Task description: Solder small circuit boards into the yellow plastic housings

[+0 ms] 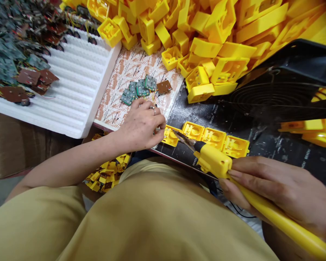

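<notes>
My left hand [143, 125], with a ring on one finger, is curled in a pinch at the left end of a row of open yellow plastic housings [213, 137]. A small greenish bit shows under its thumb; the rest is hidden. Gripped in my right hand [279, 188] is a yellow-handled tool [216, 159] like a soldering iron, with a black collar and thin metal tip. That tip is over the leftmost housing [171, 136], close to my left fingers. Several small green circuit boards [138, 88] and a brown board [164, 87] lie just beyond my left hand.
Yellow housings are heaped [195, 47] at the back. A black fan [282, 83] stands at right. At left, a white foam tray [78, 87] bears many wired boards [13, 54]. More yellow parts [108, 172] lie below the edge of the black bench [220, 108].
</notes>
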A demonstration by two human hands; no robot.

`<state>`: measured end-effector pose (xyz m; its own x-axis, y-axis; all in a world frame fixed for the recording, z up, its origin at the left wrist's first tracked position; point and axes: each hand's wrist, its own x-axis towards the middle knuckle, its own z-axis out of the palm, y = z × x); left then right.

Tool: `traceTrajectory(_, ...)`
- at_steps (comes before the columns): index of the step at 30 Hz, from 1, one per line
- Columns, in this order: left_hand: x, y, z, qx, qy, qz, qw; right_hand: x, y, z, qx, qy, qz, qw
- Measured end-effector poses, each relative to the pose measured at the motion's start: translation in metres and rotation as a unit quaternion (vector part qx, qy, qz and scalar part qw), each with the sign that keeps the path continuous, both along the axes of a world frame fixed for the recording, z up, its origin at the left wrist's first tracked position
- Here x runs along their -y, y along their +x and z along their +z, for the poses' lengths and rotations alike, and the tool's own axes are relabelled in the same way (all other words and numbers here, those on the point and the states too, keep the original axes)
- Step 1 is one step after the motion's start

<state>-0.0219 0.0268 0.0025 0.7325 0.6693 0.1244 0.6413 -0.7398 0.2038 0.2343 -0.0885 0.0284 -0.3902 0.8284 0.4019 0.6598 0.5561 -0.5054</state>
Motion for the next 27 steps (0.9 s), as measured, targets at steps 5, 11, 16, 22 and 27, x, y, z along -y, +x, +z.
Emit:
traceTrajectory(5, 0.000, -0.008, 0.008, 0.025, -0.038, 0.009, 0.999, 0.005, 0.000, -0.001, -0.016, -0.012, -0.004, 1.000)
traceTrajectory(11, 0.024, -0.024, 0.007, 0.113, -0.001, 0.021, 0.993, 0.004, 0.009, -0.007, -0.042, 0.025, -0.004, 0.999)
traceTrajectory(16, 0.033, -0.023, -0.005, 0.101, 0.018, 0.018, 0.995, 0.011, 0.008, -0.006, -0.026, -0.002, 0.003, 1.000)
traceTrajectory(22, 0.021, -0.017, 0.003, 0.050, -0.019, -0.004, 0.999, 0.018, 0.004, 0.000, -0.048, -0.029, -0.034, 0.998)
traceTrajectory(27, 0.016, -0.008, 0.008, 0.001, -0.021, -0.017, 1.000, 0.004, 0.000, 0.008, -0.009, 0.006, 0.070, 0.997)
